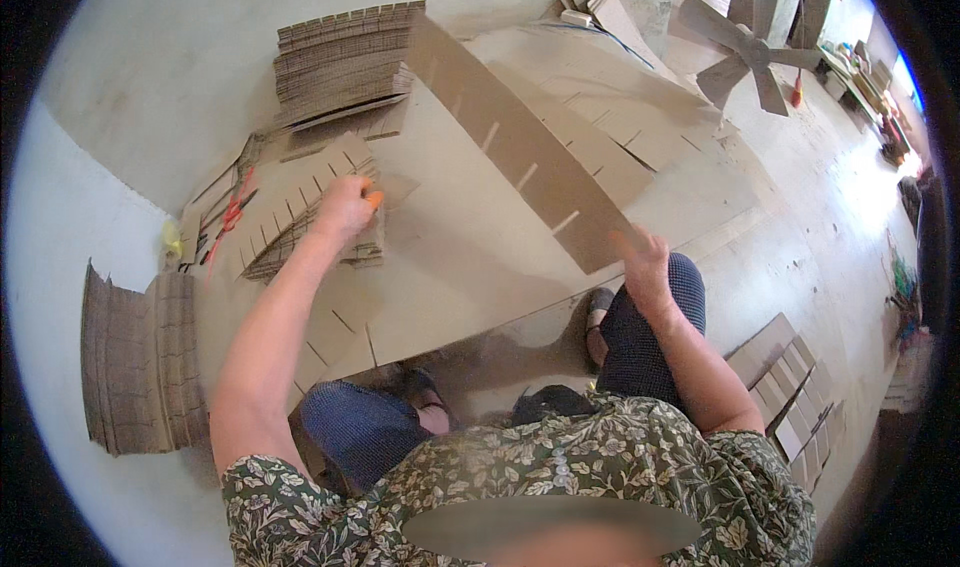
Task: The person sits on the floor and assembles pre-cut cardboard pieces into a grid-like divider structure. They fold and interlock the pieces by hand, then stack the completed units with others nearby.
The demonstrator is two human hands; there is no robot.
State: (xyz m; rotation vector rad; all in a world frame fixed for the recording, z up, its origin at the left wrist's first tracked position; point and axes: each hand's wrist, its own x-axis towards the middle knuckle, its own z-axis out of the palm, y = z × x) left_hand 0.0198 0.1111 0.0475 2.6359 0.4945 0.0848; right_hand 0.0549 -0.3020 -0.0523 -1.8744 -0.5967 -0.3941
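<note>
A long brown cardboard strip (530,157) with slots along one edge slants across the board in front of me. My right hand (645,267) is closed on its near right end; the far end reaches a tall stack of slotted cardboard strips (340,67). My left hand (347,210), with orange covers on its fingertips, is curled closed at a lower, uneven pile of slotted cardboard pieces (285,222). What its fingers pinch, if anything, is hidden.
Red-handled scissors (230,215) lie at the left among dark tools. Another cardboard stack (145,362) leans by the left wall. More slotted sheets (610,127) spread at the back right. A fan (750,47) stands beyond, and a slotted cardboard piece (785,387) rests on the floor at right.
</note>
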